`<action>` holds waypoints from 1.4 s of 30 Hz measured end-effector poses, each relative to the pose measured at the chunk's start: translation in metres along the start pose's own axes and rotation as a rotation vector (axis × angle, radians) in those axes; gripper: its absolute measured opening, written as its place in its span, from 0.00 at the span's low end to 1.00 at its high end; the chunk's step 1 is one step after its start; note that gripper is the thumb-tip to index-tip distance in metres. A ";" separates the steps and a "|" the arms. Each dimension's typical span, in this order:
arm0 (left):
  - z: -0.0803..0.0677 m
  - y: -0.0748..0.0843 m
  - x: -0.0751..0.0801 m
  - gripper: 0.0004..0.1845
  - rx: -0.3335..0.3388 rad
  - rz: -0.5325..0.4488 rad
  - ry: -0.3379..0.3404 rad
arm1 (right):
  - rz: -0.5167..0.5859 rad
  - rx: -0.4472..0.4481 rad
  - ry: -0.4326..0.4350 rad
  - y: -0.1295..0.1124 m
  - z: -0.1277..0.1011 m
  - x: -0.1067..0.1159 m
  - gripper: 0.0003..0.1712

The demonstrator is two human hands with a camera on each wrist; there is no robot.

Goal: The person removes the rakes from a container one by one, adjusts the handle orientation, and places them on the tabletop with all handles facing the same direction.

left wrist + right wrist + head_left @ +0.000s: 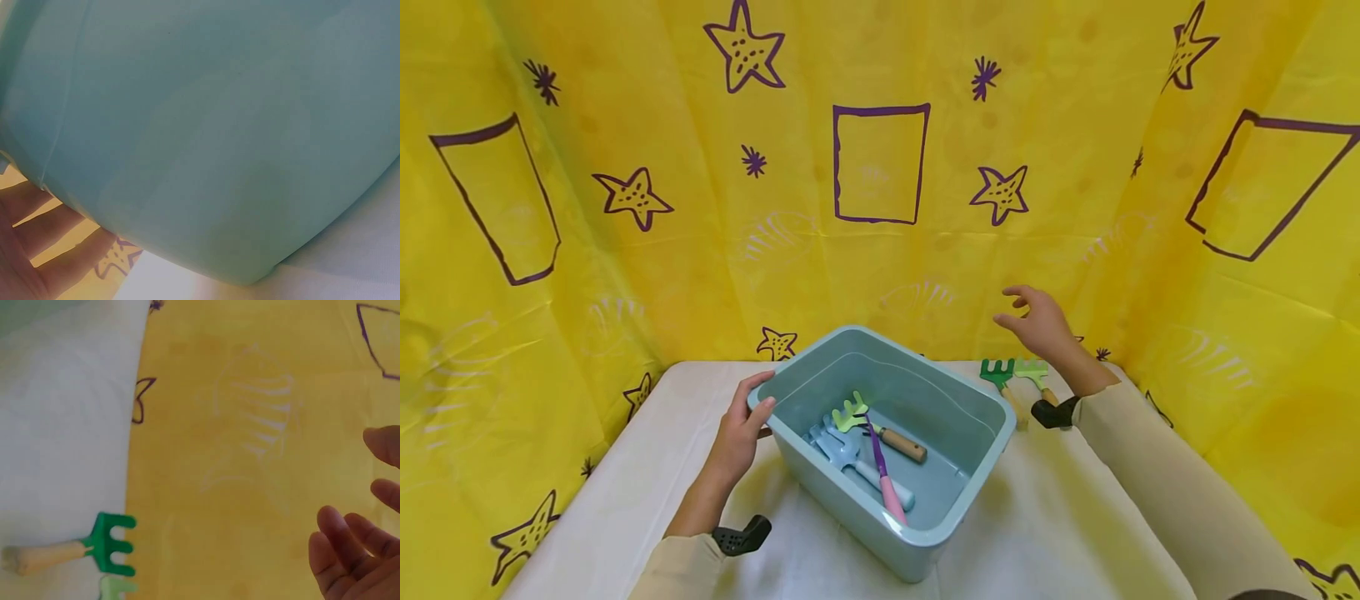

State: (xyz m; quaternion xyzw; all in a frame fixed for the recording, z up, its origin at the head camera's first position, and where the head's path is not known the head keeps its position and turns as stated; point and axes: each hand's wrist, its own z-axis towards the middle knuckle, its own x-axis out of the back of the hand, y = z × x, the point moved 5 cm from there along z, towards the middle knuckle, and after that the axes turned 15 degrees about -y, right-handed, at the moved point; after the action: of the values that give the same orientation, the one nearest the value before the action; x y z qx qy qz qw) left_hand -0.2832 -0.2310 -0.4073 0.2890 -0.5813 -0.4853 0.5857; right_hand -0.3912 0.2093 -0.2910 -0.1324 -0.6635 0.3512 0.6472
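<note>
A blue-green plastic bin [880,533] stands at an angle on the table. My left hand [737,433] grips its left corner, thumb over the rim and fingers outside; in the left wrist view those fingers [69,256] lie against the outer wall. Inside lie a light green hand rake [902,444] with a wooden handle, a light blue hand fork [842,450] and a slim purple tool with a pink handle [891,498]. My right hand [1041,325] hovers empty, fingers loosely bent, above a dark green hand rake [997,372] and a second light green rake [1032,369].
A white cloth [700,400] covers the table. Yellow sheeting [880,283] with drawn stars and fish encloses the back and both sides. The two loose rakes lie at the back right, near the table's far edge.
</note>
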 end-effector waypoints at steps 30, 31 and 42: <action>-0.015 0.036 -0.001 0.26 0.014 -0.016 -0.022 | 0.146 0.351 -0.585 -0.122 0.005 -0.089 0.32; -0.015 0.037 -0.001 0.26 0.015 -0.018 -0.022 | 0.151 0.352 -0.601 -0.124 0.005 -0.092 0.31; -0.007 0.014 0.001 0.26 0.013 -0.033 -0.014 | 0.095 0.348 -0.892 -0.135 0.002 -0.133 0.28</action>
State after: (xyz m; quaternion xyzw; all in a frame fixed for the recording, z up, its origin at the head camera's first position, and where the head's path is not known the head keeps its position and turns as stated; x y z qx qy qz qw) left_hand -0.2735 -0.2281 -0.3959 0.2990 -0.5837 -0.4931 0.5716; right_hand -0.3390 0.0279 -0.3071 0.1113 -0.8011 0.5087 0.2952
